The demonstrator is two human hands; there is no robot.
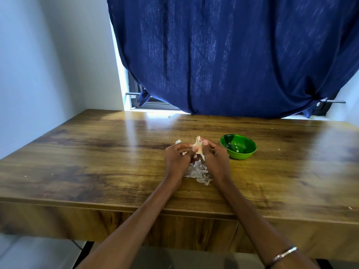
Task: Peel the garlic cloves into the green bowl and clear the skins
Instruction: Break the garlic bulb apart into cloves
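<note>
A: Both hands are up off the desk (97,152), pinching one garlic clove (198,147) between them. The left hand (177,158) grips it from its side with curled fingers, the right hand (213,158) pinches the top, where a flap of skin sticks up.

B: So the peel is half off. What worries you?

A: The clove looks slick and small. If the right hand tugs the skin hard while the left holds loosely, I'd expect the clove to shoot out and roll away across the desk rather than into the green bowl (238,146).

B: The bowl sits just to the right of the right hand, a little beyond it. Close enough?

A: Close, but not under the hands. A dropped clove lands in the heap of skins (198,172) lying directly below and toward the person, and gets mixed in with the waste.

B: And the skins themselves?

A: Light, papery flakes. A quick sweep of a wrist could scatter them; one scrap (178,141) already lies beyond the left hand. Some could also drift into the bowl, which seems to hold only a few pale bits, too small to identify.
</note>
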